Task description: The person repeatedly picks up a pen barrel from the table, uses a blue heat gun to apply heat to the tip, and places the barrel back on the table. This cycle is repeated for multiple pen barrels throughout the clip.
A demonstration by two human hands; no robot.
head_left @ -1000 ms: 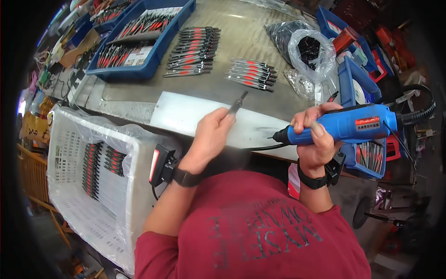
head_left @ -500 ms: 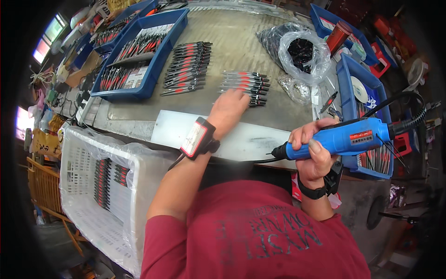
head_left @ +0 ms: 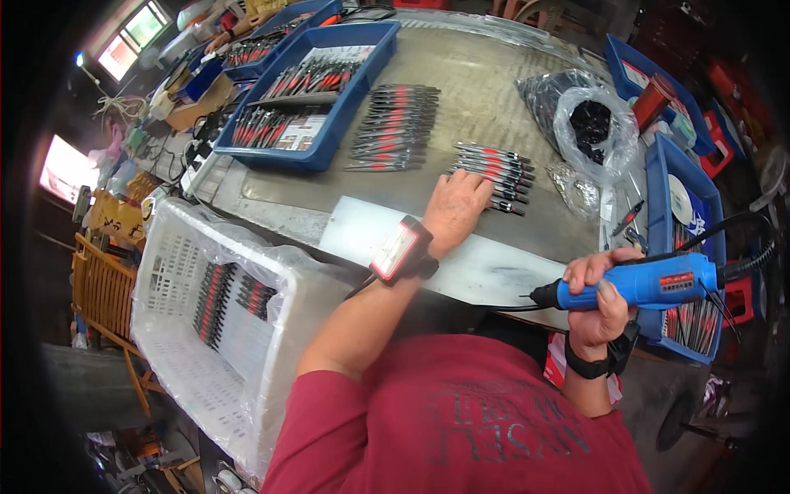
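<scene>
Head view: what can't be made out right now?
In the head view:
Left hand: its back hides whether it grips any pen-like pieces.
Blue power tool: right hand covers part of its body.
Black parts in clear bag: too small and dark to identify.

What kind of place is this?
It's probably a small workshop or factory: there's a blue power tool, neat rows of matching pen-like pieces on the worktable, and a blue tray holding many similar ones.

The left hand (head_left: 457, 207) hides some ends of the pen-like tools (head_left: 499, 165); whether it grips one, I cannot tell.
</scene>
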